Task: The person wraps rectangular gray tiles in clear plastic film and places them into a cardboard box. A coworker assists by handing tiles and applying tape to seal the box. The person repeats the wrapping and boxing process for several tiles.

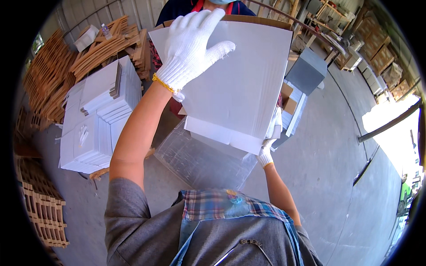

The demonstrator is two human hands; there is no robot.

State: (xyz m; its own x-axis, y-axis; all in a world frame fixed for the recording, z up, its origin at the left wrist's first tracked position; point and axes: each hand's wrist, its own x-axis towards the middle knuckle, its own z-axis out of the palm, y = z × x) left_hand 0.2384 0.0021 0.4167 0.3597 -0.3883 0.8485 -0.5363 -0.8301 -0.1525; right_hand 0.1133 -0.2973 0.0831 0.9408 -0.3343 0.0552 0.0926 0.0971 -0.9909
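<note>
A large white cardboard box (239,75) stands upright in front of me, its brown inner edge showing at the top. My left hand (188,46), in a white knitted glove with a yellow cuff edge, lies over its upper left, fingers stretched and thumb spread. At the lower right corner is my right hand (265,155), also gloved; its fingers are mostly hidden by the box. A narrow white flap (222,133) runs along the bottom edge. Below the box is a scuffed, clear-looking sheet or tabletop (204,164). A white shape by the right edge may be another gloved hand.
Behind the box stands a person in a dark top (182,8). Stacked flat white cartons (93,128) with a glove on top are at left, near wooden pallets (49,75). A grey box (307,68) and smaller cartons stand at right. Concrete floor (328,177) surrounds us.
</note>
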